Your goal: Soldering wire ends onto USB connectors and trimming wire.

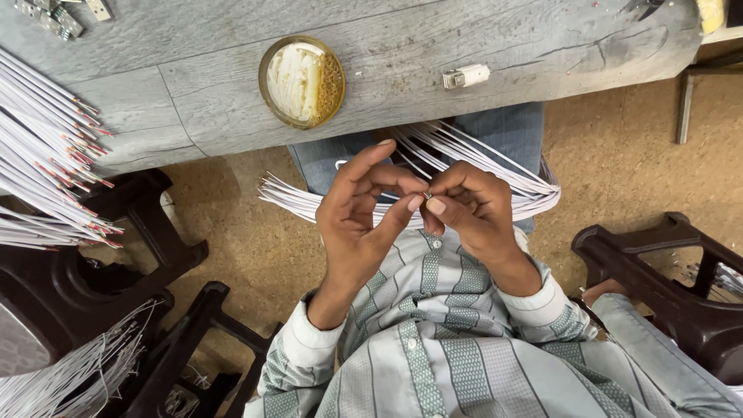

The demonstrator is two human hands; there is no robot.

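The tiny silvery metal piece point(427, 195), pinched between the left hand point(364, 213) and right hand point(464, 209) above the lap, looks light and easily dropped. Fingertip grip suits it; the thin white wires point(495, 166) beneath seem limp.

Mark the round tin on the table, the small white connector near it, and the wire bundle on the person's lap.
Round tin point(272, 93): head view, on its brass-coloured left rim.
Small white connector point(470, 75): head view, on its white body.
Wire bundle point(526, 188): head view, on the white wires right of the hands.
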